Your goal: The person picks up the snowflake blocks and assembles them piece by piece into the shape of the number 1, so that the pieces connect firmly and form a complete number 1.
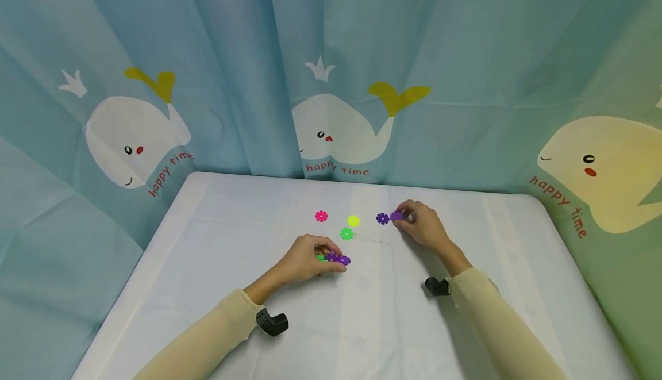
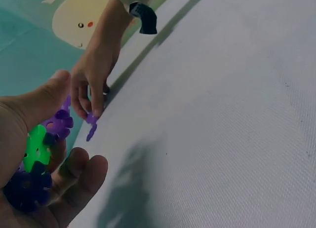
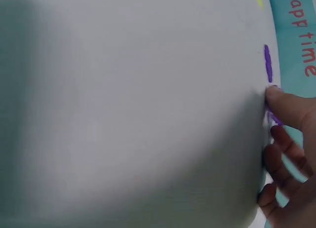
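My left hand [image 1: 304,258] holds a small cluster of joined snowflake discs between thumb and fingers, above the table. In the left wrist view the cluster shows a green disc [image 2: 35,148] between a purple disc [image 2: 58,125] and a dark blue-violet disc [image 2: 28,188]. Farther back and to the right, my right hand [image 1: 426,227] pinches a purple snowflake disc [image 1: 396,215] between thumb and fingertips. Just left of it, a dark purple disc [image 1: 383,218] lies on the table. The fingers partly cover the pinched disc.
A pink disc [image 1: 321,216], a yellow disc [image 1: 353,221] and a green disc [image 1: 346,234] lie apart near the middle of the white table [image 1: 227,242]. A blue curtain [image 1: 233,81] with whale prints hangs behind the table's back edge.
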Demonstrator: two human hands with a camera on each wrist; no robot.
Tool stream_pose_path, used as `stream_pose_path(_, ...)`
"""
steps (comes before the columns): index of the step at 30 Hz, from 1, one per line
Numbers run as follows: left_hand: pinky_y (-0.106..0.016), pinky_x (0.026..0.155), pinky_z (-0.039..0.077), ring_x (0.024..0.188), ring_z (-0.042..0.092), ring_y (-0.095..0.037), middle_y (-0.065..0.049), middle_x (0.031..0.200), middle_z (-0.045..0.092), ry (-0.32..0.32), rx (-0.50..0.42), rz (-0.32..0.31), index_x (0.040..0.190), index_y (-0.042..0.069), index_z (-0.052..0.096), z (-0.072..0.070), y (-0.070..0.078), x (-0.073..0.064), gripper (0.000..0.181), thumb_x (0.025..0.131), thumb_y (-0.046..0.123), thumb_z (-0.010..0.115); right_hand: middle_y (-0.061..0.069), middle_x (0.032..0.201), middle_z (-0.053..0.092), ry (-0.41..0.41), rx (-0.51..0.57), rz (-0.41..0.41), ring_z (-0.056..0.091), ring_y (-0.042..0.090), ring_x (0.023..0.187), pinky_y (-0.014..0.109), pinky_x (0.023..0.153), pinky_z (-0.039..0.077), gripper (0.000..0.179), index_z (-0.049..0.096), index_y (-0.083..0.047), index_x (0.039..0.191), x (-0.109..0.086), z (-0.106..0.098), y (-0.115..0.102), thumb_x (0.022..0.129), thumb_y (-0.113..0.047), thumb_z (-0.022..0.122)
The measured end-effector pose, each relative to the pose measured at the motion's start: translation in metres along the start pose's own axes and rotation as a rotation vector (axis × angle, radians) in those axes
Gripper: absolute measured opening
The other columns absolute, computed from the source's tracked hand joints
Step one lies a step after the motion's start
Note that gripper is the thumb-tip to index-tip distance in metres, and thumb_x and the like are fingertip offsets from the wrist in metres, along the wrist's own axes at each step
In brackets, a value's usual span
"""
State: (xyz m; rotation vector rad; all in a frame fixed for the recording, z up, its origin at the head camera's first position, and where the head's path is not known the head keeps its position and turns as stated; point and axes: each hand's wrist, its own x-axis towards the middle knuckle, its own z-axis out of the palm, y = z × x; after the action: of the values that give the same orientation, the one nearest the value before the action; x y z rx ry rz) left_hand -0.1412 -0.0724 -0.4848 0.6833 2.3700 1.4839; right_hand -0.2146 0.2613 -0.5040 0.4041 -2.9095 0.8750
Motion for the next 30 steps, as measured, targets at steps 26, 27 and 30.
stream_pose_path(26,-0.024,0.077,0.053,0.084,0.064,-0.003,0.011,0.089,0.073,-0.007,0.155,0.189,0.101,0.015,0.077,-0.001,0.012,0.001,0.031,0.076,0.022,0.094,0.006,0.089,0.073,-0.005,0.104,-0.071,0.065,0.017,0.075,0.032,0.067,0.055,0.035,0.073,-0.004,0.122,-0.034,-0.006,-0.016,0.088,-0.007,0.081)
stream_pose_path(27,-0.023,0.077,0.054,0.084,0.064,-0.003,0.010,0.089,0.073,-0.003,0.162,0.209,0.102,0.014,0.077,-0.001,0.013,0.000,0.031,0.076,0.021,0.094,0.005,0.088,0.073,-0.007,0.133,-0.070,0.065,0.016,0.075,0.030,0.067,0.055,0.035,0.073,-0.004,0.121,-0.038,-0.008,-0.019,0.088,-0.007,0.082)
stream_pose_path(30,-0.022,0.078,0.054,0.085,0.064,-0.003,0.008,0.091,0.073,0.006,0.191,0.254,0.103,0.013,0.076,-0.003,0.017,0.001,0.031,0.078,0.021,0.093,0.002,0.087,0.072,-0.034,0.244,-0.054,0.066,0.015,0.075,0.026,0.067,0.055,0.035,0.074,-0.006,0.121,-0.048,-0.011,-0.031,0.087,-0.009,0.083)
